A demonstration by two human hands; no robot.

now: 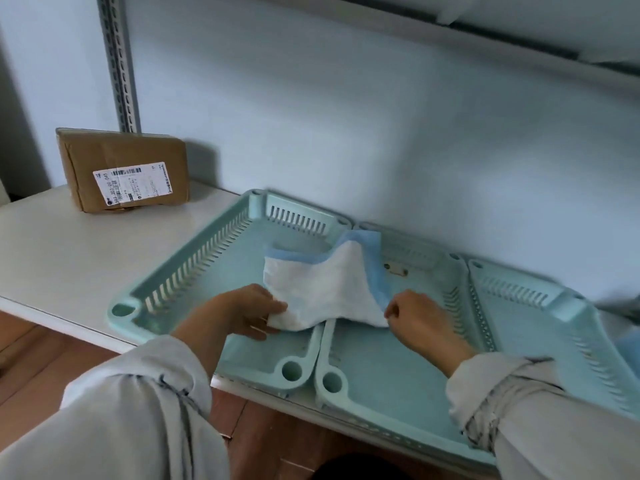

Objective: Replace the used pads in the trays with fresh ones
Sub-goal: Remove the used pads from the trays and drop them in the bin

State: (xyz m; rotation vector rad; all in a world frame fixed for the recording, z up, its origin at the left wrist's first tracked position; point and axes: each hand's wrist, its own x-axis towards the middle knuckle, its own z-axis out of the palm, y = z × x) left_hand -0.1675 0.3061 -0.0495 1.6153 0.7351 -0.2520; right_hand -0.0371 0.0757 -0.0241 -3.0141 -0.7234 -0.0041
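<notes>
A white pad with a blue backing (322,285) hangs lifted and half unfolded over the seam between two pale green trays. My left hand (242,313) grips its lower left corner above the left tray (194,271). My right hand (419,320) pinches its lower right edge above the middle tray (374,386). A third green tray (554,317) stands to the right. The floors of the left and middle trays show bare around the pad.
The trays stand side by side on a white shelf (69,258) against a pale blue wall. A brown cardboard parcel (124,171) with a label leans at the back left. A metal shelf upright (121,64) rises behind it. Another shelf runs overhead at the upper right.
</notes>
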